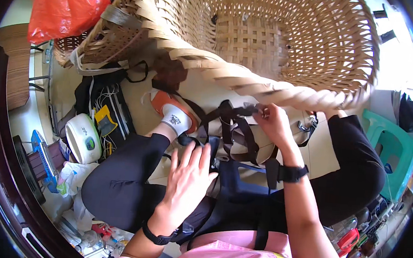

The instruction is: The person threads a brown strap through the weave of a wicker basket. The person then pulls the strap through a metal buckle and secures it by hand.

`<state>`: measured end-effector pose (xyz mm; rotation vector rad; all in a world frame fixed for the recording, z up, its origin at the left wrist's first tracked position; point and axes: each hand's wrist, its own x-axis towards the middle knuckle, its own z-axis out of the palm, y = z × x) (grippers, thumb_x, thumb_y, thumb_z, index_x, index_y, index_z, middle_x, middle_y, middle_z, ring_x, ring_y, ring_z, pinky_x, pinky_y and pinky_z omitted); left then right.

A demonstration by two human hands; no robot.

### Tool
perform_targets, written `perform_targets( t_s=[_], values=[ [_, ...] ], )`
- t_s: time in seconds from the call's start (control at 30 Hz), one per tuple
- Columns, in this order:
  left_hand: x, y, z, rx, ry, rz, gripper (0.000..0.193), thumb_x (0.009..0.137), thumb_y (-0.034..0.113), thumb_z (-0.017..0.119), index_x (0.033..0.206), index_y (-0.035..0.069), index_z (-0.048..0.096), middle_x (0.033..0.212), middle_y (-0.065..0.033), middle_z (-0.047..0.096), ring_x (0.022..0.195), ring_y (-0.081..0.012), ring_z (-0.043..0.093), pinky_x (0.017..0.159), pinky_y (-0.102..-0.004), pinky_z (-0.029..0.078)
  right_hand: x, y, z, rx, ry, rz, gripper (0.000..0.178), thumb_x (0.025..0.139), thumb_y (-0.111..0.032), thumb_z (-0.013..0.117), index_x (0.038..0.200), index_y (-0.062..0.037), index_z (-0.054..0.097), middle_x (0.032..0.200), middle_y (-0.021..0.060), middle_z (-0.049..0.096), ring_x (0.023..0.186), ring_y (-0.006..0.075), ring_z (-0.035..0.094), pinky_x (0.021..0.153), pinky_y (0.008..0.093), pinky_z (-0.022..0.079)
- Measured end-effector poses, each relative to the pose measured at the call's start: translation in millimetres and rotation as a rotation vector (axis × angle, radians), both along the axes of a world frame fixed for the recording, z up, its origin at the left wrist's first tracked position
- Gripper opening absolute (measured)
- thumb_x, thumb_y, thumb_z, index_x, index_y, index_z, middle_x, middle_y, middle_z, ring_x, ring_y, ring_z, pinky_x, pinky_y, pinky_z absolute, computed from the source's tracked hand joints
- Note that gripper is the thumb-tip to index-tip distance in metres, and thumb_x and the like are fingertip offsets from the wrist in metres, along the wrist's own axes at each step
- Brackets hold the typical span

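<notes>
A large woven bamboo basket (249, 79) lies tipped with its open mouth toward me and its plaited rim just beyond my hands. My right hand (274, 124) is closed in a pinch on the end of a black webbing strap (244, 137), close under the rim. The strap hangs in loose loops between my legs. My left hand (189, 171) hovers over my lap, palm down, fingers stretched and holding nothing. Part of the strap's tangle is hidden behind its fingers.
A second basket (111, 39) with a red plastic bag (68, 6) stands at the far left. Below it are a black bag with cables (114, 102) and a white rounded device (83, 138). A green plastic stool (391, 153) is at the right.
</notes>
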<state>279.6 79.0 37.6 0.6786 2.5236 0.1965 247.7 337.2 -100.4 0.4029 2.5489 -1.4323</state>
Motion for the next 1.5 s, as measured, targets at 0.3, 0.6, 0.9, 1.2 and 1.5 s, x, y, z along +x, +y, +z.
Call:
perform_targets(
  t_s=[0.3, 0.6, 0.9, 1.2, 1.5],
  values=[
    [-19.8, 33.0, 64.0, 0.979, -0.676, 0.259, 0.065, 0.088, 0.015, 0.077, 0.143, 0.000, 0.047, 0.106, -0.0107, 0.067, 0.086, -0.0194, 0.067, 0.079, -0.0314, 0.051, 39.6, -5.3, 230.1, -0.364, 0.188, 0.374, 0.023, 0.080, -0.002, 0.081, 0.085, -0.0007, 0.058, 0.096, 0.0146, 0.072, 0.086, 0.0214, 0.072, 0.077, 0.0320, 0.057],
    [24.3, 6.7, 86.7, 0.967, -0.909, 0.503, 0.027, 0.102, 0.021, 0.062, 0.114, -0.001, 0.070, 0.067, 0.0038, 0.056, 0.059, -0.0047, 0.050, 0.057, -0.0201, 0.040, 70.6, -13.7, 216.0, -0.982, -0.079, 0.062, 0.020, 0.095, -0.015, 0.071, 0.099, -0.0046, 0.054, 0.099, 0.0024, 0.066, 0.086, 0.0070, 0.062, 0.070, 0.0234, 0.054],
    [48.9, 9.3, 71.4, 1.010, -0.441, 0.593, 0.020, 0.102, 0.015, 0.061, 0.113, 0.000, 0.068, 0.066, 0.0034, 0.056, 0.058, -0.0046, 0.049, 0.054, -0.0231, 0.041, 82.0, -22.3, 224.7, -0.897, 0.113, 0.171, 0.019, 0.089, -0.009, 0.076, 0.095, -0.0029, 0.059, 0.105, 0.0088, 0.069, 0.095, 0.0147, 0.065, 0.084, 0.0284, 0.054],
    [52.6, 15.8, 75.3, 1.524, -0.846, 0.645, 0.047, 0.097, 0.007, 0.066, 0.140, -0.001, 0.049, 0.130, -0.0064, 0.058, 0.120, -0.0125, 0.056, 0.104, -0.0292, 0.044, 100.5, -37.4, 236.6, -0.195, 0.464, 0.433, 0.024, 0.069, 0.002, 0.080, 0.088, -0.0080, 0.070, 0.100, 0.0077, 0.059, 0.090, 0.0249, 0.062, 0.073, 0.0335, 0.053],
    [47.8, 14.1, 78.1, 1.513, -0.931, 0.811, 0.076, 0.089, 0.032, 0.078, 0.145, -0.002, 0.041, 0.129, -0.0091, 0.058, 0.118, -0.0171, 0.059, 0.103, -0.0339, 0.048, 96.4, -34.5, 230.5, -0.309, 0.457, 0.393, 0.027, 0.071, -0.001, 0.081, 0.095, -0.0064, 0.070, 0.102, 0.0086, 0.060, 0.092, 0.0257, 0.064, 0.078, 0.0347, 0.054]
  ],
)
